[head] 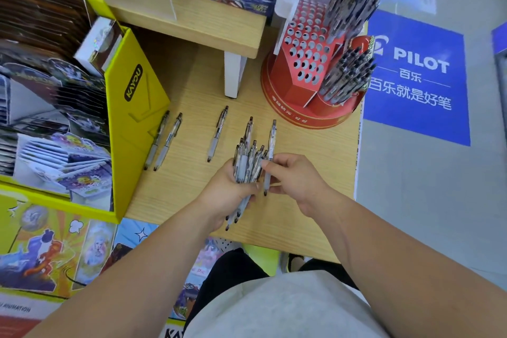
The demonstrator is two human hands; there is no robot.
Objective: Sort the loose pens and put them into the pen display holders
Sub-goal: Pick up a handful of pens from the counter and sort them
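My left hand point(227, 192) grips a bundle of several clear pens point(248, 164) over the wooden table point(315, 200). Just to its right, my right hand point(296, 178) pinches a single pen point(270, 151) beside the bundle. Three loose pens lie on the table: two side by side at the left point(157, 140) point(168, 141) and one nearer the middle point(217, 133). The red pen display holder point(304, 63) stands at the back right, with many empty holes on its left face and pens point(348, 77) filling its right side.
A yellow card display box point(134, 107) full of card packs stands at the left. A raised wooden shelf point(208, 27) with a blue box sits behind the loose pens. The table's right edge point(358, 145) drops to a grey floor with a blue PILOT sticker point(417, 77).
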